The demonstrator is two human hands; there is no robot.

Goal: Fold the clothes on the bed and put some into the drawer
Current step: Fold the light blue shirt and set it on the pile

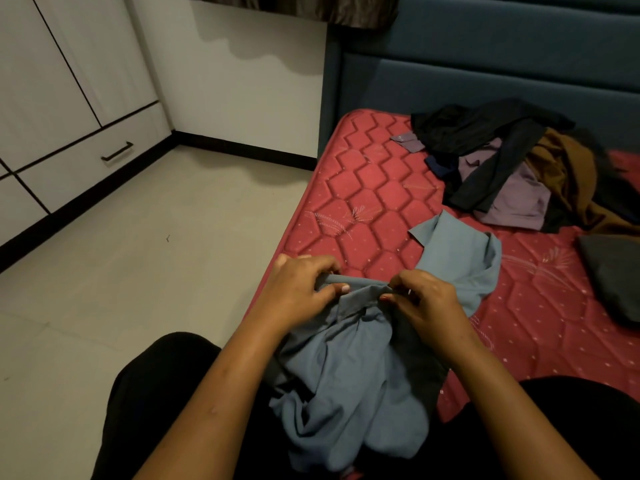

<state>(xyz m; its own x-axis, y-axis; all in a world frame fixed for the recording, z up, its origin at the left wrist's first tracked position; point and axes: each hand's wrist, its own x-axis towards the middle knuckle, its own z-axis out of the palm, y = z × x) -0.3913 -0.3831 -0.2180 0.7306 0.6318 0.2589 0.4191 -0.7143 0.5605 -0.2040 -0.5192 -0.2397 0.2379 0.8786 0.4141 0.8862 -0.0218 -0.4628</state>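
From the head camera, looking down: left hand (pixel 301 289) and right hand (pixel 426 303) close together at the near corner of the red quilted mattress (pixel 363 188), each pinching the top edge of a blue-grey shirt (pixel 353 386). Left thumb pressed on the front of the fabric, fingers curled behind; right thumb and fingertips nipping the same edge just beside, with a short taut strip of cloth between the two grips. Collar or hem in that strip: impossible to tell. Below the hands, the bulk of the shirt bunched and hanging into the lap, over black-clad legs (pixel 156 393). Beyond the right hand, one further part spread flat on the mattress, with a pointed flap at its far end. Lower end of the shirt cut off by the bottom of the frame. Farther up the mattress, well apart from the hands, a loose pile of clothes (pixel 502 168) in black, mauve, brown and a bit of navy, too tangled for telling single garments apart. At the right edge, a dark grey garment (pixel 613 275), partly out of frame. Behind, a teal padded headboard (pixel 485 71) and the hem of a dark curtain (pixel 294 8). To the left, across the pale floor (pixel 156 254), white cabinets with a closed drawer (pixel 86 164) and its black bar handle (pixel 117 151).
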